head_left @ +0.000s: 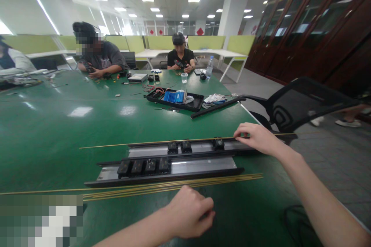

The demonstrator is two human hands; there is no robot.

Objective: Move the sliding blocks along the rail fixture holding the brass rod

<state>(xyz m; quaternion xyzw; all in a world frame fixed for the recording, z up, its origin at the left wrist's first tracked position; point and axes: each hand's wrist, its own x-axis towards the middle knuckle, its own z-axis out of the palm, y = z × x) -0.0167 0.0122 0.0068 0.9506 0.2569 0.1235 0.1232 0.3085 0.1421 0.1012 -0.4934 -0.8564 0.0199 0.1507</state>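
Two long black rails with silver channels lie side by side on the green table (58, 135). The far rail (199, 148) carries three small black blocks; the near rail (179, 168) carries several. My right hand (256, 137) rests on the right end of the far rail, fingers pinching a thin brass rod (130, 144) that runs along its far edge. My left hand (189, 212) lies loosely curled on the table just in front of a bundle of thin brass rods (162, 186), holding nothing that I can see.
A black tray (197, 105) with a blue part and cables sits mid-table, white gloves (214, 98) beside it. A black mesh chair (298, 104) stands at the table's right edge. Two people work at the far side; a bottle (209, 67) and cup (184, 78) stand there.
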